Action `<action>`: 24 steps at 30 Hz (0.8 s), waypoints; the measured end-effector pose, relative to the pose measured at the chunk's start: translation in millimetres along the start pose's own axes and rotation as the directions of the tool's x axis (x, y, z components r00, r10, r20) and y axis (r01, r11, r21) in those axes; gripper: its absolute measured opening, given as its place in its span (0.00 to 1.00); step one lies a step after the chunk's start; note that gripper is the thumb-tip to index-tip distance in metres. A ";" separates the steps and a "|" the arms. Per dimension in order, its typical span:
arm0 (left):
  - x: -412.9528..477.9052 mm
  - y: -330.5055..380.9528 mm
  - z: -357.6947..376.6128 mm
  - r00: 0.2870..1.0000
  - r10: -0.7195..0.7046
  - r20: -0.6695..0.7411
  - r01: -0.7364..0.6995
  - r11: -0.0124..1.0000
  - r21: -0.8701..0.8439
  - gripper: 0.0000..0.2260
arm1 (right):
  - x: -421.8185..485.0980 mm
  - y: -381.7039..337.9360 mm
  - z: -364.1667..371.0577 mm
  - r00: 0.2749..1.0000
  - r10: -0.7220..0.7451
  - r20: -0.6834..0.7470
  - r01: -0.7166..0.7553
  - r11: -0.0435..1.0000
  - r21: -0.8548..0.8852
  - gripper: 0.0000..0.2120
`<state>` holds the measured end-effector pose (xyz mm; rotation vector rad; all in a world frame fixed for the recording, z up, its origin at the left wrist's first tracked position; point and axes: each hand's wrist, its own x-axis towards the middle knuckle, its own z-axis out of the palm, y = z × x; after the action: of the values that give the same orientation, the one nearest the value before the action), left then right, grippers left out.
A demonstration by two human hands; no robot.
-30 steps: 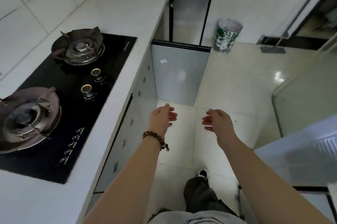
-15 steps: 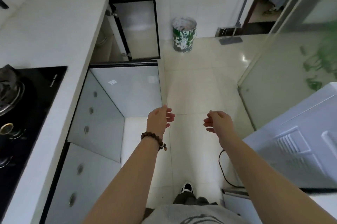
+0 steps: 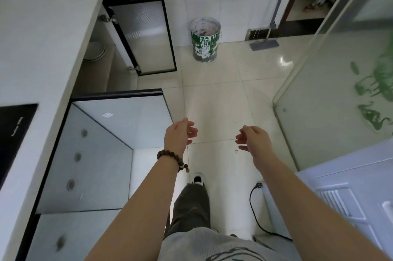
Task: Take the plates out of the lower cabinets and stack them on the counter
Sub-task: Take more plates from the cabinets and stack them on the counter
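My left hand (image 3: 179, 134) and my right hand (image 3: 253, 138) hang in front of me over the floor, palms facing each other, fingers loosely curved, holding nothing. The white counter (image 3: 42, 43) runs along the left. Below it two lower cabinet doors stand open: a near door (image 3: 125, 116) and a far glass door (image 3: 144, 33). Inside the far cabinet a pale round dish or bowl (image 3: 94, 50) shows partly under the counter edge. No plates lie on the counter part that I see.
A black hob corner (image 3: 12, 131) sits in the counter at the left. A paint-splashed bucket (image 3: 204, 41) stands on the tiled floor by the far wall. A glass panel (image 3: 340, 82) and a white appliance (image 3: 350, 192) with a black cable (image 3: 255, 207) bound the right side.
The view has moved forward and right along the counter; the hob has slid almost out of view and the far open cabinet has come closer. Both hands keep the same pose.
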<state>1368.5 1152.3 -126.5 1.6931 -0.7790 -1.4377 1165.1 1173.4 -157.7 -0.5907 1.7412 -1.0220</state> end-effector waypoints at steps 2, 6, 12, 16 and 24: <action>21.7 6.0 9.2 1.000 -0.015 0.006 0.015 1.000 0.001 0.14 | 23.4 -7.1 3.2 1.000 0.011 -0.006 -0.011 1.000 0.007 0.10; 77.3 26.5 27.2 0.999 -0.035 0.013 0.035 0.999 -0.015 0.14 | 75.9 -27.3 15.7 1.000 0.025 -0.006 -0.025 1.000 0.018 0.09; 171.0 77.8 53.0 0.996 -0.087 0.013 0.088 0.993 -0.075 0.14 | 167.5 -90.1 41.9 1.000 0.015 0.002 -0.015 1.000 -0.025 0.08; 226.6 121.3 69.1 0.998 -0.059 0.029 0.061 0.996 -0.063 0.14 | 223.3 -139.9 55.5 1.000 -0.017 -0.012 0.017 1.000 -0.008 0.09; 307.3 176.6 96.0 0.998 -0.065 0.011 0.066 0.997 -0.052 0.13 | 301.0 -200.2 83.0 1.000 -0.014 0.009 0.014 1.000 0.016 0.10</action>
<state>1333.2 787.2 -140.3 1.6875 -0.6909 -1.4983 1110.6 806.5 -153.2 -0.5972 1.7218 -1.0402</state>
